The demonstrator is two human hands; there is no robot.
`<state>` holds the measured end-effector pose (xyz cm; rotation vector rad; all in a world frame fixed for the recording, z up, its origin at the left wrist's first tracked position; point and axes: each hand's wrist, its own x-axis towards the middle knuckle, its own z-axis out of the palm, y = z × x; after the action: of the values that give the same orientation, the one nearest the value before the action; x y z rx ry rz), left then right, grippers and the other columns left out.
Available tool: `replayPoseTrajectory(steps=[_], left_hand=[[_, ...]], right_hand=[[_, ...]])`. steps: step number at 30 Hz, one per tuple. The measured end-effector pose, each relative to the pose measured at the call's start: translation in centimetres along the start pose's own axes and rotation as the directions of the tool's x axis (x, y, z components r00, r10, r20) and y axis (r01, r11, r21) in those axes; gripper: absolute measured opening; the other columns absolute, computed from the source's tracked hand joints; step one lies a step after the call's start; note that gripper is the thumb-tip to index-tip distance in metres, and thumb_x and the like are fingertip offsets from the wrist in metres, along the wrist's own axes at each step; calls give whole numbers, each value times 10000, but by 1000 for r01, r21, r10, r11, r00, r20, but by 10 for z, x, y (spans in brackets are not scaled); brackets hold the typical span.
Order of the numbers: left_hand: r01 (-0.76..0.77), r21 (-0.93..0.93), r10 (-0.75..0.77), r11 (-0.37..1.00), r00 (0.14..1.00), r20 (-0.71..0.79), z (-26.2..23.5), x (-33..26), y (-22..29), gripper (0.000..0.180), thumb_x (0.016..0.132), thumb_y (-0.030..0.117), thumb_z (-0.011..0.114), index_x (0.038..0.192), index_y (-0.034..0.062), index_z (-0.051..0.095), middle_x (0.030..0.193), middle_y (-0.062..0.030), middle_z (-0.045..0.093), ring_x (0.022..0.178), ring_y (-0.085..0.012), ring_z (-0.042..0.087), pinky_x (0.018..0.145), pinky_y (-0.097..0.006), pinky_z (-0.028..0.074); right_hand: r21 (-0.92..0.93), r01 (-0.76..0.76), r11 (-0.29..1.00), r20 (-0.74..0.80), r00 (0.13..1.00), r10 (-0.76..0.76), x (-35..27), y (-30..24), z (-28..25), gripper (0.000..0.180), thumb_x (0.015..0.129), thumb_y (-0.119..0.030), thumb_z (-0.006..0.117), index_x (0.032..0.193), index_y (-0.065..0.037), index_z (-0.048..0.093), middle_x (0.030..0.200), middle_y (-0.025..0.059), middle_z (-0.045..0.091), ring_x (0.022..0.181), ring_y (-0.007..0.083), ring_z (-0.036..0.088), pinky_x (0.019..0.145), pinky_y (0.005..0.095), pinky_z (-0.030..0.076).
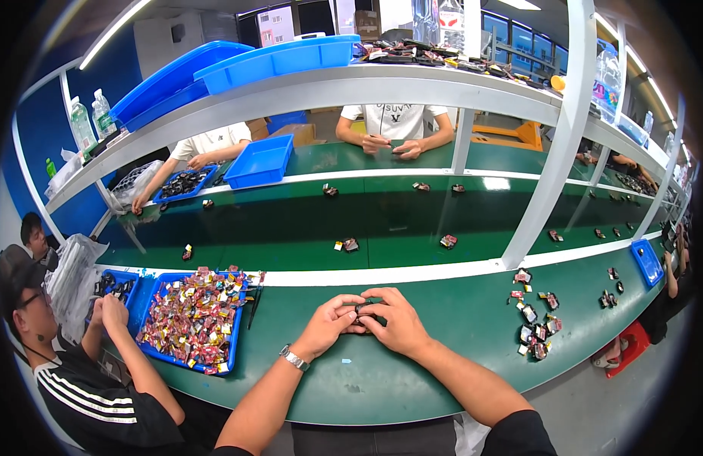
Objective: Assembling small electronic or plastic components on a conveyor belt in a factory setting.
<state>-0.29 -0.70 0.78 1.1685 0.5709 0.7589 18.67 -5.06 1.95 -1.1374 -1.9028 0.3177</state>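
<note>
1. Pinched between both sets of fingertips, just above the green bench (382, 380): a small dark part (364, 313), mostly hidden, its shape too small to tell.
2. Closed around that part from the left: the left hand (330, 323), fingers curled tight, a metal-link wristwatch (293, 357) at the wrist.
3. Closed around it from the right: the right hand (393, 319), fingers bent over the top, knuckles touching those of the other hand.
4. Scattered to the right on the smooth green surface: a loose cluster of small flat pieces (535, 323) in red, black and silver.
5. Set to the left: a shallow blue plastic tray (190, 357), heaped with glossy red, yellow and silver pieces; a thin dark tool (255, 300) lying along its right edge.
6. Seated further left: a neighbouring worker in a black top with white sleeve stripes (85, 403), hands raised beside a second blue tray (117, 285).
7. Running beyond a white rail: a green conveyor belt (306, 220) dotted with single small parts.
8. Stacked on the white shelf above: empty blue bins (237, 64); two people in white shirts across the line.
</note>
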Motion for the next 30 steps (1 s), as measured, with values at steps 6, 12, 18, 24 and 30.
replayPoseTrajectory(steps=[6,12,18,24,30], left_hand=[[-16,-10,16,1000,1000,-4,-3,-1,-3,285,982,60,527,1262,20,500,1126,-121,644,981,-170,655,860,-289,565],[-55,-21,54,998,997,-60,-6,-2,-9,266,975,34,527,1239,14,502,1148,-140,643,958,-172,663,844,-293,574],[-48,-45,45,998,997,-56,-3,-2,-5,262,975,25,523,1236,8,499,1138,-142,647,967,-172,659,848,-296,574],[-63,-56,59,996,996,-67,-5,0,-8,268,968,14,532,1234,-2,503,1129,-144,653,969,-177,660,843,-299,580],[-81,10,82,997,991,-107,-1,-1,-8,268,959,-21,512,1227,-13,504,1133,-165,648,1006,-204,660,847,-304,591]], right_hand=[[59,-32,998,-25,999,33,-2,5,9,189,799,-86,724,987,-95,736,1182,73,625,1098,265,569,881,363,515],[114,-36,993,-39,998,41,1,-6,9,195,790,-75,725,982,-104,745,1226,68,614,1150,281,540,917,367,494],[32,10,999,-120,993,-6,1,-4,9,185,775,-68,730,957,-100,742,1225,76,613,1166,285,531,915,368,491],[69,-17,997,-139,990,26,1,-6,14,165,771,-56,708,932,-75,737,1209,85,616,1167,293,537,931,386,492],[117,-41,992,-113,992,54,1,-6,15,158,776,-57,702,930,-65,731,1241,84,609,1228,314,501,986,400,459]])
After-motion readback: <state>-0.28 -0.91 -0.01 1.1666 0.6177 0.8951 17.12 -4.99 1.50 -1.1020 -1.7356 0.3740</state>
